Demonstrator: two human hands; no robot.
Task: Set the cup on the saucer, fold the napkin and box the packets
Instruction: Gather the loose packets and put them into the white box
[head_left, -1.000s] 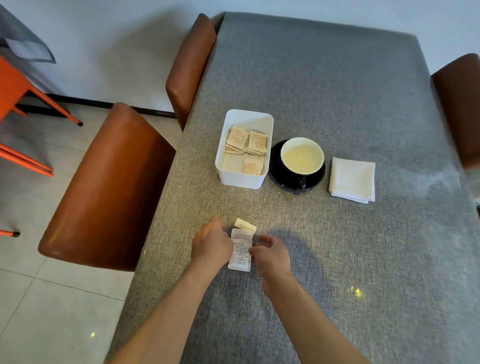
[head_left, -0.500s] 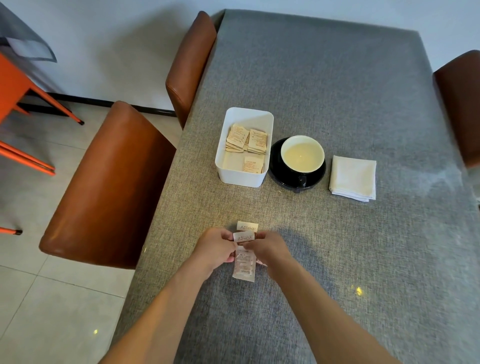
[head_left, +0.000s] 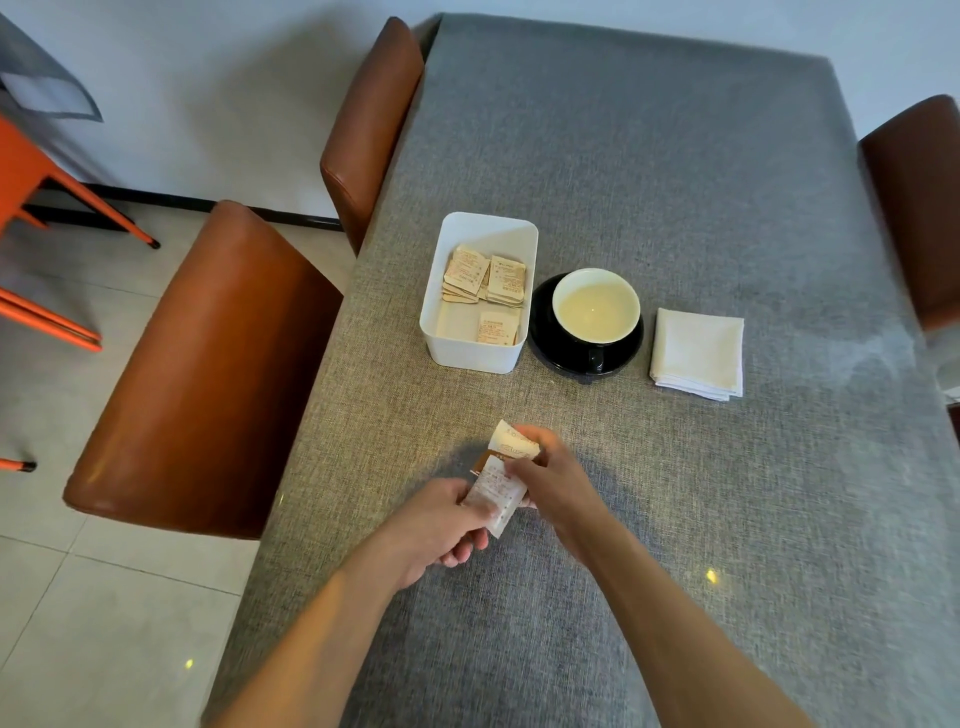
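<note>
A black cup (head_left: 596, 312) with a pale inside stands on a black saucer (head_left: 550, 353) in the middle of the table. To its right lies a folded white napkin (head_left: 697, 352). To its left a white box (head_left: 480, 291) holds several beige packets (head_left: 485, 280). Close to me, just above the cloth, my left hand (head_left: 441, 525) and my right hand (head_left: 558, 483) both pinch a small bunch of packets (head_left: 498, 483). One packet (head_left: 511, 444) sticks up at my right fingertips.
The table (head_left: 675, 182) wears a grey cloth. Brown chairs stand along its left edge (head_left: 208, 364) (head_left: 369, 124) and one at the right (head_left: 919, 208). An orange chair frame (head_left: 47, 208) stands on the tiled floor at far left.
The packets lay flat on the cloth with my hands at their sides. Both hands have closed on them and lifted them slightly off the cloth, tilting them.
</note>
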